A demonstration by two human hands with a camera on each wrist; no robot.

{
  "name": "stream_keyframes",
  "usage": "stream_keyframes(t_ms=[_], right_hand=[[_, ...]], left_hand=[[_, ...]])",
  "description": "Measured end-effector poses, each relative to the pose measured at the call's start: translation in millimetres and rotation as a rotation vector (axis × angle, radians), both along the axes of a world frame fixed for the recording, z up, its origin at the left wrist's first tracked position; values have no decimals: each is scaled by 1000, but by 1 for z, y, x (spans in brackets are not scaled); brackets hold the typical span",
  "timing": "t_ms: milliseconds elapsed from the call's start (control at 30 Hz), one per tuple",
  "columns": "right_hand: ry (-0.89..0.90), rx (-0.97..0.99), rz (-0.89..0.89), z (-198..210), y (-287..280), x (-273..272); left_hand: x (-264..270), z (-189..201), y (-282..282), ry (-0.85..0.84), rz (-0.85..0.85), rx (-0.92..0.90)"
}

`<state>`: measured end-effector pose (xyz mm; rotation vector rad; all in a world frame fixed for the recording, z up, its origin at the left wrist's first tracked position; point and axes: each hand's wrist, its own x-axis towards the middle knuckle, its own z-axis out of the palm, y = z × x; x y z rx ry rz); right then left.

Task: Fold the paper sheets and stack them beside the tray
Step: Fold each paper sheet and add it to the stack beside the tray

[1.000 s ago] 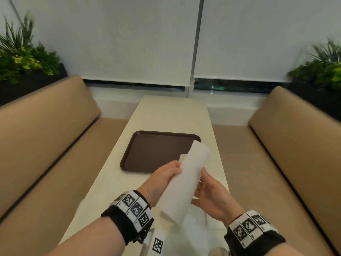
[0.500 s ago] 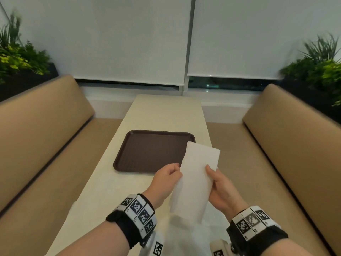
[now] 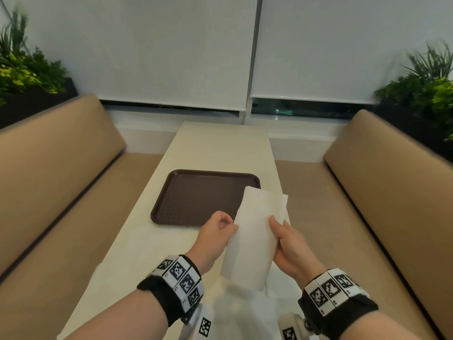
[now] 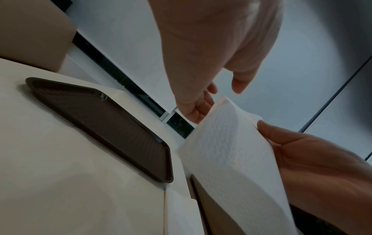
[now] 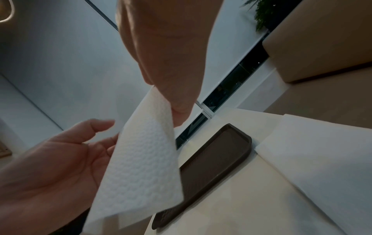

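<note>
We hold one paper sheet (image 3: 255,231) up off the bench (image 3: 220,146), a soft white rectangle with a dimpled, quilted emboss that shows best in the wrist views; it is doubled over lengthwise, its far corners a little uneven. It hangs in the air at about 5 o'clock from the tray (image 3: 196,197), overlapping the tray's near right corner in the head view.

The tray is dark brown plastic, rectangular with rounded corners, a raised rim and a fine grid texture. The bench top is smooth and cream. More white sheets (image 5: 314,152) lie flat on it at the near end, one reaching the tray's near edge.

Our left hand (image 3: 215,235) sits at the sheet's 9 o'clock edge, fingers curled in and pinching that edge against the thumb. Our right hand (image 3: 289,244) sits at 3 o'clock, palm turned inward, thumb on top of the sheet and fingers (image 4: 267,128) behind it, clamped on the paper. Both wrists carry black bands with checkered markers (image 3: 182,276).
</note>
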<state>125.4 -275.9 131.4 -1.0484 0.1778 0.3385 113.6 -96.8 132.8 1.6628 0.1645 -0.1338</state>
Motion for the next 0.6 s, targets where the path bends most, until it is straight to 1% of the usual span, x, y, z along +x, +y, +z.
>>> stream_keyframes(t_ms=[67, 133, 200, 267, 300, 367, 433, 467, 500, 533, 600], right_hand=[[-19, -36, 7, 0, 1, 1], [-44, -79, -1, -1, 2, 3], [-68, -179, -37, 0, 3, 6], [-93, -358, -46, 2, 4, 9], [-111, -459, -34, 4, 6, 9], [-173, -678, 14, 7, 9, 9], [-280, -897, 87, 10, 12, 8], [-346, -985, 133, 10, 14, 8], [-403, -1057, 178, 10, 15, 8], [-456, -1111, 217, 10, 17, 8], [-537, -1165, 283, 13, 19, 6]], left_hand=[[0, -1, -1, 32, -15, -63], [-1, -1, -1, 33, -45, -51], [0, -4, -2, 24, -53, 32], [2, -6, -2, -13, -1, 133], [4, -6, -2, -70, 41, 185], [6, 2, -1, -272, 71, 343], [8, 16, -2, -472, 4, 623], [10, 23, -4, -523, -57, 774], [13, 30, -7, -538, -117, 901], [16, 34, -8, -530, -172, 986], [21, 40, -8, -489, -251, 1044]])
